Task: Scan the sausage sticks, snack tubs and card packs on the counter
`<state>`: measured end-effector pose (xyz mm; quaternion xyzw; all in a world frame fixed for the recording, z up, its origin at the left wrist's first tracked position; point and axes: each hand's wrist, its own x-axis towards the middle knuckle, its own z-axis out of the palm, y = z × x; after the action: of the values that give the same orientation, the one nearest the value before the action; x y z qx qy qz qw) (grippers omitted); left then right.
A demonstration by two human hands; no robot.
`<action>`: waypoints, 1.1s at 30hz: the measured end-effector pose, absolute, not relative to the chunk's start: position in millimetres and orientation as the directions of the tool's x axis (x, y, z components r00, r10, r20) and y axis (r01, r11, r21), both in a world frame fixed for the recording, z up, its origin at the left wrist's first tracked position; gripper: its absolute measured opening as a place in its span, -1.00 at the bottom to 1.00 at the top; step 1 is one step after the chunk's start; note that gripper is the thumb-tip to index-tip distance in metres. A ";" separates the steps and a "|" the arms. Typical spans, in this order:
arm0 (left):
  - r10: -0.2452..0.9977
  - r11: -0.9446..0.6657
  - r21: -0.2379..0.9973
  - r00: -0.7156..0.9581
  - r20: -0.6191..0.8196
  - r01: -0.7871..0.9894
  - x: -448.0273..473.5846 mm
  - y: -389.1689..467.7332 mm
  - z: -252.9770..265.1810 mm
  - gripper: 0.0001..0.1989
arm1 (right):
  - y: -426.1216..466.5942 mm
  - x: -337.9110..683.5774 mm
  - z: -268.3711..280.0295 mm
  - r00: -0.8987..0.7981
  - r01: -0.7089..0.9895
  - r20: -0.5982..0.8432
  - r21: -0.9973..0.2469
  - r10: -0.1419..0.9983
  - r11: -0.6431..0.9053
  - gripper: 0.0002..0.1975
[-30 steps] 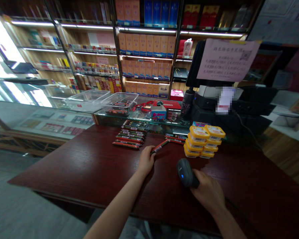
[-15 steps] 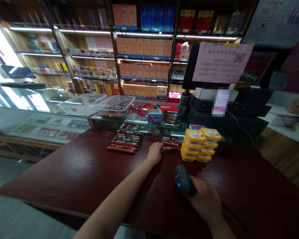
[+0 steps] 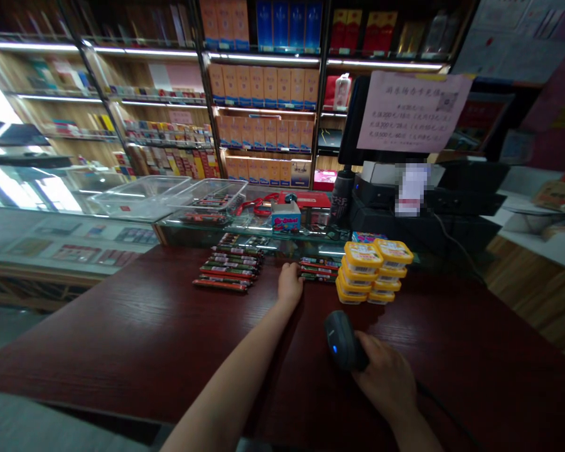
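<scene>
My left hand (image 3: 290,286) reaches across the dark wooden counter, fingers bunched at the left ends of a short row of thin stick-shaped packets (image 3: 318,270). What its fingertips grip, if anything, is hidden. To its left lies a larger row of similar red and green stick-shaped packets (image 3: 228,269). In my right hand (image 3: 388,376) is a black barcode scanner (image 3: 341,341) with a blue light glowing on it; its cable trails off to the lower right. Stacks of yellow-lidded plastic tubs (image 3: 374,271) stand beyond the scanner, at the right end of the short row.
Behind the counter (image 3: 169,339) is a glass ledge with clear plastic trays (image 3: 211,194) and a small blue-pink box (image 3: 285,218). A monitor with a paper sign (image 3: 412,113) and black machines stand at the back right. Shelves of boxed goods (image 3: 266,88) line the wall.
The stick-shaped packet that lay at the front, by my left fingers, now sits back against the short row. My left hand has moved slightly away from me. The right hand still holds the scanner.
</scene>
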<state>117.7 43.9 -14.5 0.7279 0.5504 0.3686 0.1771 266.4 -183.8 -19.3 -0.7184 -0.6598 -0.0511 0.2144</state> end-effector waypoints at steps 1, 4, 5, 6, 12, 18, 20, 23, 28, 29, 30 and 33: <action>0.927 -0.354 0.678 0.143 0.347 0.645 121.9 44.3 -15.4 -0.81 | -183.4 266.9 -19.5 0.121 0.971 0.355 -0.238 0.927 -0.036 -0.63; 0.914 -0.400 0.687 0.210 0.347 0.606 132.5 42.3 -16.9 -0.86 | -182.7 267.5 -19.0 0.110 0.973 0.357 -0.228 0.927 -0.027 -0.64; 0.913 -0.404 0.685 0.221 0.344 0.606 134.6 40.3 -16.8 -0.87 | -182.6 267.5 -18.6 0.108 0.974 0.363 -0.226 0.926 -0.025 -0.65; 0.911 -0.410 0.678 0.227 0.346 0.610 135.7 37.6 -16.3 -0.88 | -182.5 267.4 -18.1 0.108 0.974 0.368 -0.226 0.923 -0.024 -0.65; 0.784 -0.619 0.578 0.388 0.484 0.531 138.3 16.5 -10.4 -0.61 | -183.8 267.2 -17.9 0.115 0.966 0.363 -0.260 0.925 -0.018 -0.63; 0.643 -0.613 0.786 0.625 0.442 0.075 163.7 10.5 -10.1 -0.20 | -185.6 267.9 -19.3 0.105 0.960 0.359 -0.279 0.927 0.000 -0.63; 0.646 -0.566 0.824 0.635 0.423 0.028 171.5 10.1 -9.3 -0.25 | -185.7 268.2 -19.0 0.108 0.960 0.363 -0.281 0.925 -0.002 -0.64; 0.671 -0.513 0.859 0.628 0.393 0.010 177.0 8.4 -7.5 -0.34 | -185.3 268.9 -18.5 0.108 0.958 0.365 -0.288 0.925 0.002 -0.66; 0.661 -0.404 0.910 0.658 0.360 -0.091 175.3 1.6 -8.5 -0.37 | -185.0 269.9 -19.1 0.104 0.956 0.363 -0.293 0.926 0.007 -0.65; 0.659 -0.403 0.910 0.659 0.362 -0.097 174.5 0.1 -9.6 -0.37 | -185.1 270.0 -19.4 0.105 0.955 0.359 -0.297 0.927 0.007 -0.65; 0.662 -0.410 0.907 0.653 0.367 -0.094 173.7 -1.3 -10.8 -0.38 | -185.1 270.1 -19.7 0.108 0.954 0.356 -0.299 0.928 0.004 -0.66; 0.669 -0.447 0.890 0.629 0.396 -0.084 171.2 -4.2 -14.5 -0.34 | -185.5 270.2 -20.6 0.118 0.958 0.357 -0.287 0.927 -0.011 -0.69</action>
<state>171.2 -4.2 -14.5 0.7585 0.1927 0.3851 0.4892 270.2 -185.5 -20.6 -0.7103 -0.6633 -0.0337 0.2332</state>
